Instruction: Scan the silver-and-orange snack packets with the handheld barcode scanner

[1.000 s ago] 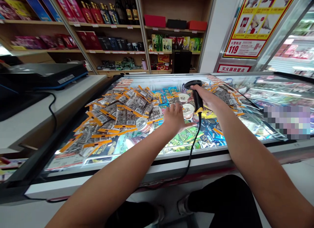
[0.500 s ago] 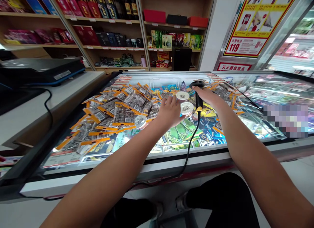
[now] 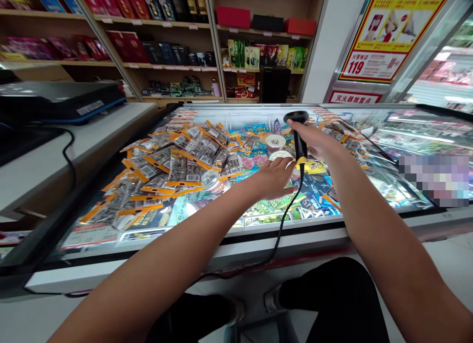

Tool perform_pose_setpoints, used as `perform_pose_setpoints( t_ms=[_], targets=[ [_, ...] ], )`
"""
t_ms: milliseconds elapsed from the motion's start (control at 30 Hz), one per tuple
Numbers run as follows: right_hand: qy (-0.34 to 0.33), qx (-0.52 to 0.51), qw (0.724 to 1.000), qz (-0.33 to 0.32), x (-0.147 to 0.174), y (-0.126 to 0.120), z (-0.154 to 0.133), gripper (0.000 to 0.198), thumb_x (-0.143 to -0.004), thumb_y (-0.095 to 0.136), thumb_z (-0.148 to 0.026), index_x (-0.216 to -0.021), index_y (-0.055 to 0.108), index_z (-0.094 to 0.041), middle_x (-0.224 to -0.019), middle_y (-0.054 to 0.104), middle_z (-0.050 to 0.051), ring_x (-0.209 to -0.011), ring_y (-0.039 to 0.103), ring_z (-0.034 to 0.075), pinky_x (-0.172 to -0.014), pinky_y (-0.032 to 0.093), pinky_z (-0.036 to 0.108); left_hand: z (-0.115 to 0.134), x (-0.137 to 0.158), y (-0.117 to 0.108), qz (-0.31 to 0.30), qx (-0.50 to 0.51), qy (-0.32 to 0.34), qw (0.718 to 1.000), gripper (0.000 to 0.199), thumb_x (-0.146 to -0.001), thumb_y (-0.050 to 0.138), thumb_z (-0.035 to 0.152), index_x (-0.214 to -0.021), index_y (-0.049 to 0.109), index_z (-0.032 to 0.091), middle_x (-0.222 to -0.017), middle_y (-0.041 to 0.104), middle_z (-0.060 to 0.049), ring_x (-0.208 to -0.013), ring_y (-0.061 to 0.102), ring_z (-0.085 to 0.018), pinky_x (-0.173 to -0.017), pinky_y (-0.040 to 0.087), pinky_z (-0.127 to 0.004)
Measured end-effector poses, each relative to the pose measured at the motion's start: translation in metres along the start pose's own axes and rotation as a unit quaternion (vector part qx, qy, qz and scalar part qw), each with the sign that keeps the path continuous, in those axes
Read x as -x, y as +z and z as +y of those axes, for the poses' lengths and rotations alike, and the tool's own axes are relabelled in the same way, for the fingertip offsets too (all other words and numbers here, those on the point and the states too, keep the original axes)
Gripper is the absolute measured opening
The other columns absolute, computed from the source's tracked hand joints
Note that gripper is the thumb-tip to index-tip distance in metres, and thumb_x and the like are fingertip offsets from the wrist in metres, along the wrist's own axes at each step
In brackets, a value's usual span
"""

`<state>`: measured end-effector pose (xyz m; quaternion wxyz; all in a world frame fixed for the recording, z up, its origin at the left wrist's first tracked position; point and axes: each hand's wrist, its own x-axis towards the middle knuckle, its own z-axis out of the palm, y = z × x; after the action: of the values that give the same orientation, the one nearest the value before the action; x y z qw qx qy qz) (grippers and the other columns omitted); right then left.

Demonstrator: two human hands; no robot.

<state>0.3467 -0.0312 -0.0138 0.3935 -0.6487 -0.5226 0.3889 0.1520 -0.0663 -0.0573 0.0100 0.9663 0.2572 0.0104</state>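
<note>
My right hand (image 3: 313, 136) is closed around the handle of a black barcode scanner (image 3: 300, 147), which stands upright with its head at the top. My left hand (image 3: 274, 178) stretches out flat with its fingers apart, just left of the scanner's lower end. It covers much of one round tub (image 3: 281, 155); whether it touches the tub I cannot tell. Behind it another white-lidded tub (image 3: 275, 141) shows fully. To the left lies a heap of clear packets with orange edges (image 3: 199, 148). Green packages (image 3: 264, 206) show below my left hand.
A black cable (image 3: 283, 224) runs from the scanner over the front edge of the glass-topped freezer (image 3: 318, 234). A counter (image 3: 142, 111) with a black device (image 3: 62, 99) stands at left. Stocked shelves (image 3: 170, 64) line the back. More orange-edged packets (image 3: 342, 131) lie right of the scanner.
My left hand has moved right and slightly nearer to me, from beside the tubs to in front of one, close to the scanner. My right hand still holds the scanner, almost unmoved.
</note>
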Motion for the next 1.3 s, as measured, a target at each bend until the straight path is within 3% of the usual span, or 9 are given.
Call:
perform_pose_setpoints(
  t_ms=[133, 233, 300, 400, 533, 667, 833, 967, 1300],
  targets=[
    [-0.034, -0.052, 0.996, 0.063, 0.000, -0.004, -0.007, 0.066, -0.081, 0.044, -0.084, -0.112, 0.062, -0.028, -0.100, 0.070, 0.009, -0.098, 0.066, 0.028, -0.081, 0.056, 0.039, -0.002, -0.001, 0.003, 0.004, 0.008, 0.014, 1.000, 0.078, -0.098, 0.034, 0.062, -0.162, 0.012, 0.024, -0.169, 0.016, -0.010, -0.154, 0.018, -0.031, -0.121, 0.023, -0.050],
    [-0.034, 0.011, 0.992, 0.121, -0.001, -0.013, -0.002, 0.065, -0.081, 0.045, -0.082, -0.114, 0.064, -0.029, -0.108, 0.070, 0.008, -0.110, 0.063, 0.032, -0.088, 0.053, 0.043, -0.003, -0.001, 0.003, -0.016, 0.013, 0.018, 1.000, 0.079, -0.097, 0.033, 0.064, -0.162, 0.014, 0.025, -0.170, 0.012, -0.009, -0.155, 0.016, -0.031, -0.122, 0.021, -0.050],
    [-0.009, 0.058, 0.991, 0.122, -0.001, -0.016, 0.002, 0.063, -0.079, 0.051, -0.080, -0.113, 0.065, -0.030, -0.114, 0.070, 0.009, -0.116, 0.061, 0.035, -0.091, 0.051, 0.045, -0.003, -0.001, 0.003, -0.023, 0.015, 0.020, 0.999, 0.079, -0.097, 0.034, 0.064, -0.162, 0.016, 0.023, -0.171, 0.011, -0.009, -0.156, 0.015, -0.031, -0.123, 0.020, -0.051],
    [0.014, 0.059, 0.994, 0.090, 0.004, -0.016, 0.001, 0.060, -0.077, 0.056, -0.079, -0.112, 0.065, -0.030, -0.115, 0.070, 0.010, -0.115, 0.062, 0.036, -0.087, 0.053, 0.045, -0.001, -0.001, 0.004, -0.011, 0.018, 0.037, 0.999, 0.076, -0.098, 0.033, 0.064, -0.161, 0.020, 0.023, -0.170, 0.013, -0.008, -0.156, 0.015, -0.029, -0.123, 0.021, -0.047],
    [0.007, -0.045, 0.998, 0.036, 0.012, -0.012, -0.009, 0.058, -0.081, 0.055, -0.078, -0.106, 0.063, -0.026, -0.096, 0.070, 0.011, -0.094, 0.068, 0.031, -0.073, 0.057, 0.040, 0.001, -0.002, 0.007, 0.023, 0.012, 0.044, 0.999, 0.076, -0.098, 0.029, 0.066, -0.161, 0.020, 0.024, -0.170, 0.016, -0.009, -0.155, 0.019, -0.027, -0.122, 0.024, -0.041],
    [0.027, -0.104, 0.994, 0.008, 0.014, -0.011, -0.013, 0.053, -0.082, 0.057, -0.074, -0.098, 0.061, -0.024, -0.079, 0.067, 0.009, -0.074, 0.068, 0.026, -0.062, 0.058, 0.038, -0.005, -0.003, 0.008, 0.033, -0.015, -0.020, 0.999, 0.082, -0.093, 0.031, 0.074, -0.161, 0.020, 0.028, -0.169, 0.015, -0.013, -0.154, 0.019, -0.034, -0.118, 0.028, -0.048],
    [0.066, -0.110, 0.991, -0.044, 0.016, -0.012, -0.012, 0.050, -0.082, 0.060, -0.072, -0.093, 0.061, -0.023, -0.071, 0.067, 0.009, -0.061, 0.065, 0.023, -0.052, 0.056, 0.035, -0.015, -0.002, 0.004, 0.029, -0.041, -0.102, 0.994, 0.099, -0.084, 0.030, 0.087, -0.162, 0.022, 0.027, -0.165, 0.025, -0.018, -0.151, 0.024, -0.040, -0.117, 0.028, -0.053],
    [0.087, -0.110, 0.982, -0.125, 0.019, -0.010, -0.013, 0.049, -0.081, 0.063, -0.069, -0.089, 0.064, -0.021, -0.070, 0.067, 0.011, -0.058, 0.063, 0.023, -0.048, 0.056, 0.036, -0.013, 0.000, 0.001, 0.017, -0.041, -0.143, 0.989, 0.107, -0.078, 0.028, 0.093, -0.162, 0.021, 0.026, -0.165, 0.026, -0.016, -0.149, 0.026, -0.041, -0.115, 0.030, -0.052],
    [0.096, -0.119, 0.974, -0.167, 0.022, -0.003, -0.017, 0.046, -0.082, 0.064, -0.067, -0.082, 0.063, -0.021, -0.066, 0.063, 0.009, -0.054, 0.059, 0.021, -0.044, 0.051, 0.035, -0.007, 0.000, 0.007, 0.049, -0.064, -0.160, 0.984, 0.115, -0.075, 0.027, 0.095, -0.162, 0.023, 0.019, -0.161, 0.030, -0.022, -0.145, 0.030, -0.043, -0.112, 0.030, -0.052]
  ],
)
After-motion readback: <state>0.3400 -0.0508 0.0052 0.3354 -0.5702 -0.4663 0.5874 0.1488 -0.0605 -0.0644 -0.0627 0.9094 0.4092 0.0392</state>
